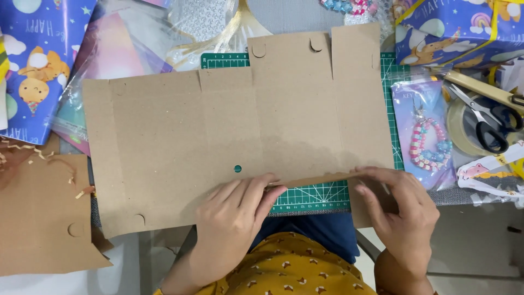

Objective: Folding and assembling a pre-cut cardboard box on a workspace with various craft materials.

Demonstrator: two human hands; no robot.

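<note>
Cardboard sheet (229, 136): a flattened brown box blank lying across the green cutting mat (311, 195), stretching away from both hands; it looks light and stiff, yet creases readily along its scored lines.
Near flap (314, 179): a narrow strip being folded up between the two hands; this edge seems the best place to take hold.
Left hand (234, 224): fingers flat, pressing the sheet down beside the fold.
Right hand (401, 210): fingers curled over the flap's end, pinching it.
Edges: the desk (464, 195) ends just under the hands, so the sheet overhangs the lap.
Room: scissors (488, 123), a tape roll (459, 123) and a bagged bead charm (426, 139) crowd beyond the right hand; loose cardboard (41, 213) lies left of the left hand.
</note>
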